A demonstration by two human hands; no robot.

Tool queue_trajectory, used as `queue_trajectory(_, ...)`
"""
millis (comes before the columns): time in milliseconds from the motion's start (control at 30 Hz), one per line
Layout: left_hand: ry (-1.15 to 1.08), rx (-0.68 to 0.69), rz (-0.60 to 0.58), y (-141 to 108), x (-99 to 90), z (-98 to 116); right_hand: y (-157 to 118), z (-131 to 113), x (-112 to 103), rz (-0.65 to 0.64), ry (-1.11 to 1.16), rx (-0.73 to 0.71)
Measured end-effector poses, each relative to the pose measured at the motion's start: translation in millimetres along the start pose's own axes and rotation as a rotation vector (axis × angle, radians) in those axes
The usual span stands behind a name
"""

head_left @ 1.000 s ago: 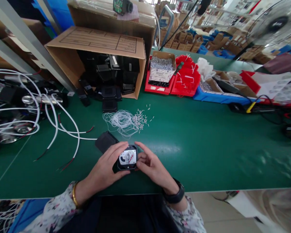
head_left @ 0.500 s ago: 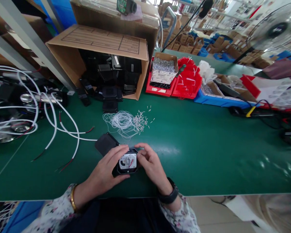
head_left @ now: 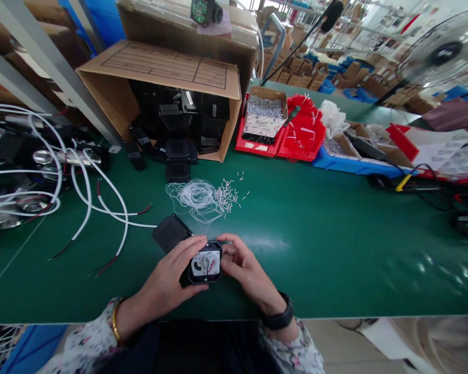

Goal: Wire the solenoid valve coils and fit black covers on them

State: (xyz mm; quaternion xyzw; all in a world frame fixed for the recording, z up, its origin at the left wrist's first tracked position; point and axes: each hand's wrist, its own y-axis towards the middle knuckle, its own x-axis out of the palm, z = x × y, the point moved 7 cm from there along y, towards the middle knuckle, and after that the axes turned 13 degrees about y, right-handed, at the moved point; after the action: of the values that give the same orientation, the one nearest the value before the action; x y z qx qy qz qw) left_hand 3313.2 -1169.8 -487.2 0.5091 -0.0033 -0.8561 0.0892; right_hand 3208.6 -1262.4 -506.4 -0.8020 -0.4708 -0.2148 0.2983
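In the head view, a small open black plastic housing (head_left: pixel 205 281) faces up, with a pale plate (head_left: pixel 198 266) inside and a short red and black wire on it. My left hand (head_left: pixel 171 272) is wrapped around its left side, thumb below and fingers along the top. At the right edge, my right hand (head_left: pixel 246 267) has its index finger on the upper corner and its thumb against the side, the other fingers curled. A black flap-like cover (head_left: pixel 170 232) lies just behind my left hand, with a white cable leading to it.
Beyond my hands lie a coil of thin clear line (head_left: pixel 197 193) and a pile of small screws (head_left: pixel 226 196). A cardboard box (head_left: pixel 159 59) of black parts stands behind. White cables (head_left: pixel 120 228) spread at left. Red bins (head_left: pixel 301 130) and a blue bin (head_left: pixel 351 165) line the back right.
My right thumb has slid slightly down along the housing's right edge, and the right hand sits a little lower. The left hand keeps its hold; the view has shifted slightly.
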Motion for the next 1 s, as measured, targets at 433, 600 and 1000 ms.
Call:
queue_trajectory(433,-0.006,-0.014,0.007,1.4,-0.8,-0.4,10.3,-6.1,-4.0,0.153,-0.089,-0.068)
queue_trajectory(600,-0.008,-0.014,-0.005,0.7,-0.7,-0.5,8.2,-4.8,-2.5,0.086,-0.057,-0.034)
queue_trajectory(1000,-0.020,-0.018,0.003,-0.4,-1.4,0.0,9.4,-8.4,0.4,-0.007,-0.032,0.051)
